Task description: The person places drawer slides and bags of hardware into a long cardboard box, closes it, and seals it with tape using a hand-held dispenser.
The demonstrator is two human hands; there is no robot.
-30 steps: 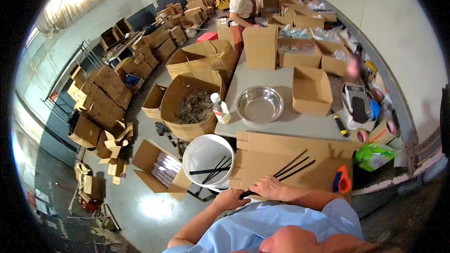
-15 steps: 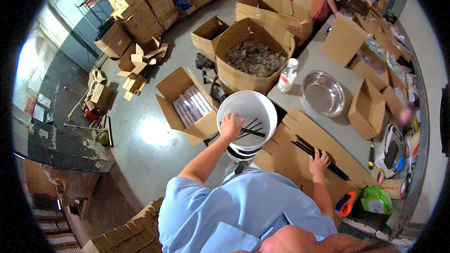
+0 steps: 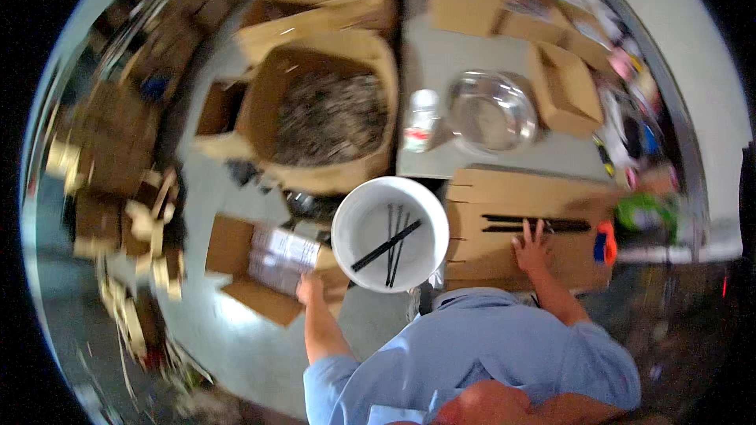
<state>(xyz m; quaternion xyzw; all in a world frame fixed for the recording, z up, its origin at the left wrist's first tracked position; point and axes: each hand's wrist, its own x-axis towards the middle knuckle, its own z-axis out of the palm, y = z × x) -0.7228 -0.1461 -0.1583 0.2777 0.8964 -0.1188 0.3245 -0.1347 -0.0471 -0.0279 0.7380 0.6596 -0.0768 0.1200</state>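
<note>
My left hand (image 3: 309, 288) is at the near edge of an open cardboard box (image 3: 279, 308). Pale, printed packs (image 3: 276, 256) lie in rows inside it. Motion smears the fingers, so whether they hold anything is unclear. My right hand (image 3: 533, 248) rests with fingers spread on a flattened cardboard sheet (image 3: 480, 260), its fingertips touching thin black strips (image 3: 504, 224) laid side by side. Between my hands stands a white bucket (image 3: 340, 224). Several black strips (image 3: 386, 245) lie crossed in it, some thicker than others.
Beyond the bucket sits a large carton (image 3: 260, 110) filled with dark scraps. A white bottle (image 3: 421, 118) and a steel bowl (image 3: 492, 114) stand on the grey table (image 3: 425, 47). An orange-and-blue tool (image 3: 605, 244) lies at the sheet's right edge. Stacked cartons (image 3: 118, 138) line the left.
My left hand has moved from over the bucket, left to the box of packs. My right hand stays by the strips, its fingers now spread. The view has turned and shifted.
</note>
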